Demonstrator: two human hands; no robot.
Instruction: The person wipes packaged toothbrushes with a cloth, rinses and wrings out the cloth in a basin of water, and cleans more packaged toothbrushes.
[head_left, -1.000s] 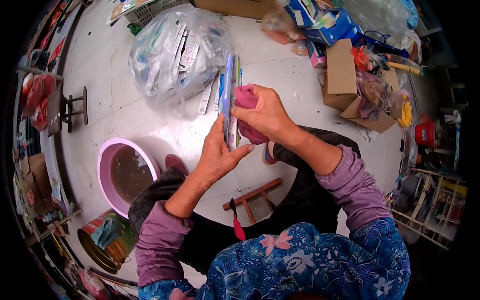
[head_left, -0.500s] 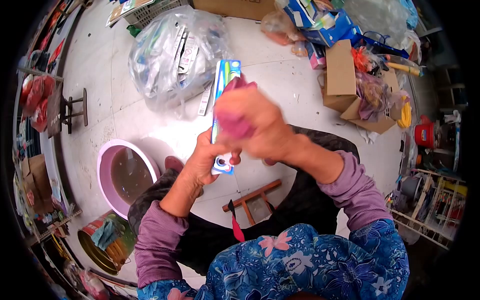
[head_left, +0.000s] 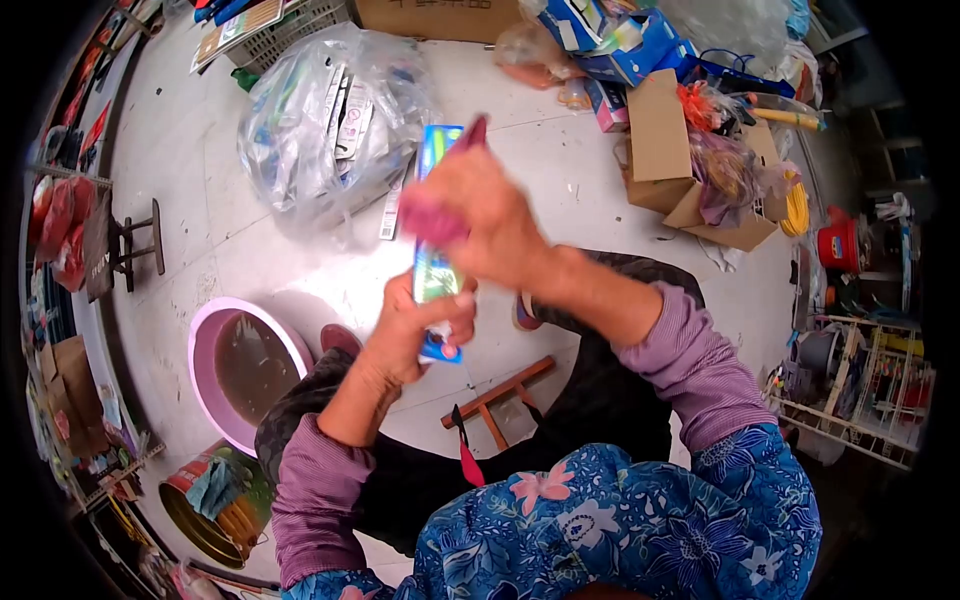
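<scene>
My left hand (head_left: 415,325) is closed around the lower end of a long, narrow blue, white and green package (head_left: 437,275), held upright in front of me. A toothbrush-like picture seems to show on it, but blur hides the details. My right hand (head_left: 490,210) grips a bunched purplish-red cloth (head_left: 437,218), pressed across the package's upper half. That hand is smeared by motion, and the cloth covers part of the package. Just beyond them on the floor lies a large clear plastic bag (head_left: 290,150) holding several packages. A white strip-like pack (head_left: 391,212) rests beside it.
A pink basin (head_left: 202,350) of murky water stands left of my legs. Behind it is a round tin (head_left: 190,510) with a grey-blue rag (head_left: 215,485). An open cardboard box (head_left: 660,140) sits at right. A small wooden stool (head_left: 500,405) lies between my legs.
My right hand and the cloth have shifted left across the package. The left hand keeps its grip on the lower end. The whole view has turned slightly.
</scene>
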